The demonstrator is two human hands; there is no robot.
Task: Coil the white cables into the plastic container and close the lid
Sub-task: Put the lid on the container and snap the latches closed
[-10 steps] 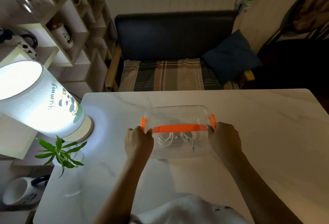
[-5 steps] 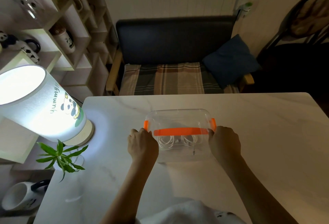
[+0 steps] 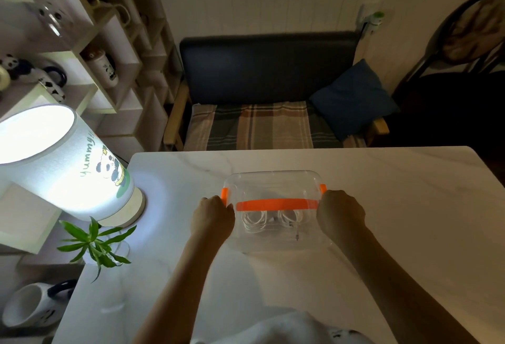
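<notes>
White marble tabletop [image 3: 396,207] carries the clear plastic container [image 3: 276,207] at its middle, white cables [image 3: 269,220] coiled inside under the lid [image 3: 273,182]. Left hand [image 3: 213,219] and right hand [image 3: 340,214] are curled tight on opposite ends by the orange latches [image 3: 224,196], probably pressing them to lock the lid.

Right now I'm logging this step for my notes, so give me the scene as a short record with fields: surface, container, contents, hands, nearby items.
surface: white marble-look table
container: clear plastic container with orange handle and orange side clips, lid on top
contents: coiled white cables, seen through the plastic
left hand: left hand curled against the container's left end at the clip
right hand: right hand curled against its right end
nearby: lit panda-print lamp; small green plant
</notes>
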